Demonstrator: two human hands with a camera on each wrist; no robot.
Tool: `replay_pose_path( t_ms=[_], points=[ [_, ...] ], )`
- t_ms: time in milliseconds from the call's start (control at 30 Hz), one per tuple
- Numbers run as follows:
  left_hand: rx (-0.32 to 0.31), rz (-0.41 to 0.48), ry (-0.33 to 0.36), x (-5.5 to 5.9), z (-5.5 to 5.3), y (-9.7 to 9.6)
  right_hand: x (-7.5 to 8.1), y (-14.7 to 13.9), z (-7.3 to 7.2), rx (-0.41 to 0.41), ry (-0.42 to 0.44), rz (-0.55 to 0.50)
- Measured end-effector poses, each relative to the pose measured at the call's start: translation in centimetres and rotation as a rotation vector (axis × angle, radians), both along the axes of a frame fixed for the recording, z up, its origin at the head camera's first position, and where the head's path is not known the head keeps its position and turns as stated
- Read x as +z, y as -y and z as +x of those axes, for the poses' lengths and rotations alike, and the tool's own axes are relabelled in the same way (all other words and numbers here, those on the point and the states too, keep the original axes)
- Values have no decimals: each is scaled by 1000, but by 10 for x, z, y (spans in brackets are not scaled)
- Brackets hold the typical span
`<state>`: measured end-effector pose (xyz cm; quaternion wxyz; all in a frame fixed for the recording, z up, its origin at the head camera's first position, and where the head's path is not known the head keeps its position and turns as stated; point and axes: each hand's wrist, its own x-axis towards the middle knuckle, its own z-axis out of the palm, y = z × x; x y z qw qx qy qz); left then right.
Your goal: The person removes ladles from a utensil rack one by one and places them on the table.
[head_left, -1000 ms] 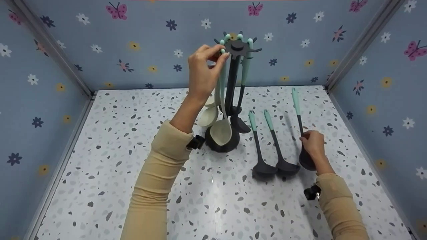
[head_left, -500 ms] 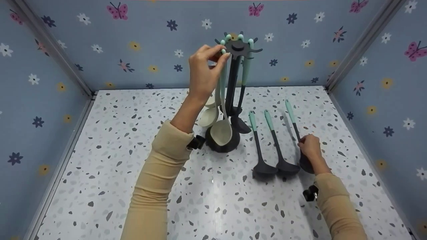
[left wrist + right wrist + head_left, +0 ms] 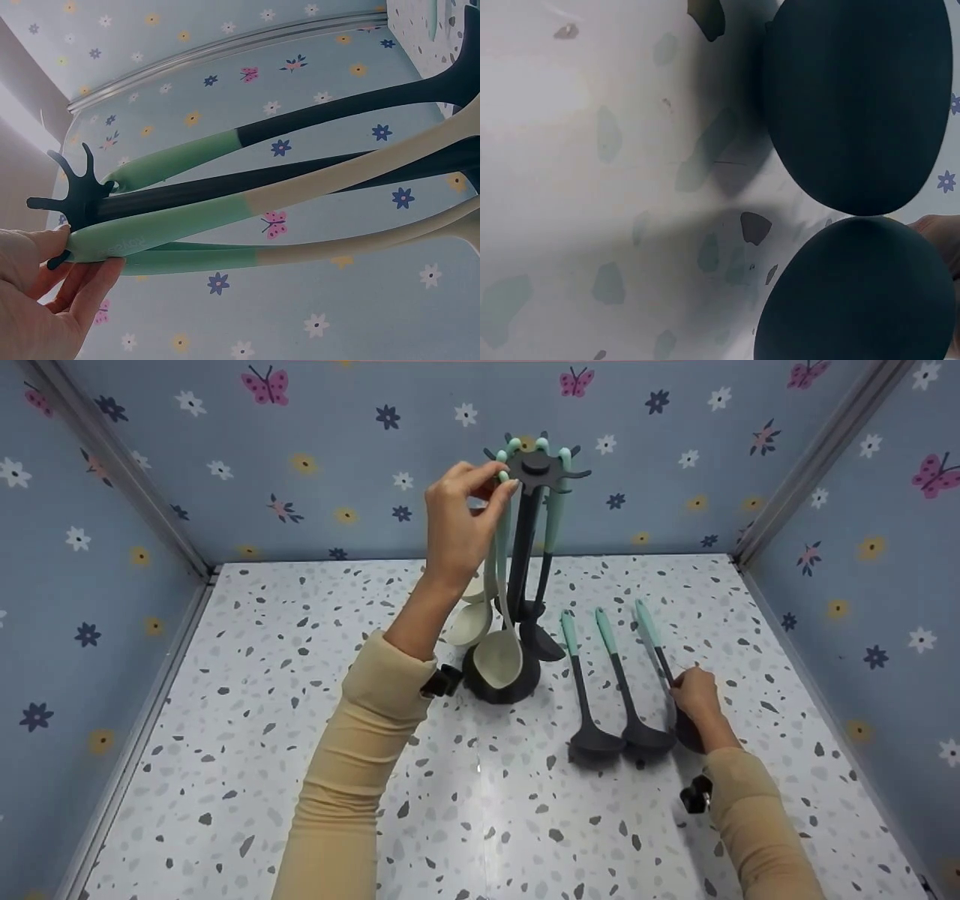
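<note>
My left hand pinches the top of the mint-green handle of a cream ladle, which hangs on a black utensil stand. In the left wrist view, thumb and fingers close round that handle right by the stand's hooks. My right hand holds a black ladle with a green handle by its dark shaft, low over the table; the hand partly hides its bowl. Left of it lie two similar ladles. Two dark bowls meet edge to edge in the right wrist view.
More cream and black utensils, among them a cream spoon-shaped one and a black one, hang around the stand. The speckled white table is bounded by blue flowered walls at the back and sides.
My right hand has brought its black ladle left, close to the other two, and the handle end has dropped towards me and tilted left. The left hand keeps its pinch in place.
</note>
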<state>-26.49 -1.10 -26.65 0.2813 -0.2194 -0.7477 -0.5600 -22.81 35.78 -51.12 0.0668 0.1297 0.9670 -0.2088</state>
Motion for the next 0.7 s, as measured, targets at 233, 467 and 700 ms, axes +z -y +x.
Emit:
replay_pose_path(
  t_ms=[233,467,700],
  points=[
    [-2,14,-9,0,1,0,-3,1,0,1,29,-2],
    [-6,16,-1,0,1,0,-5,0,1,22,35,13],
    [6,-8,5,1,1,0,-6,2,2,11,27,29]
  ],
)
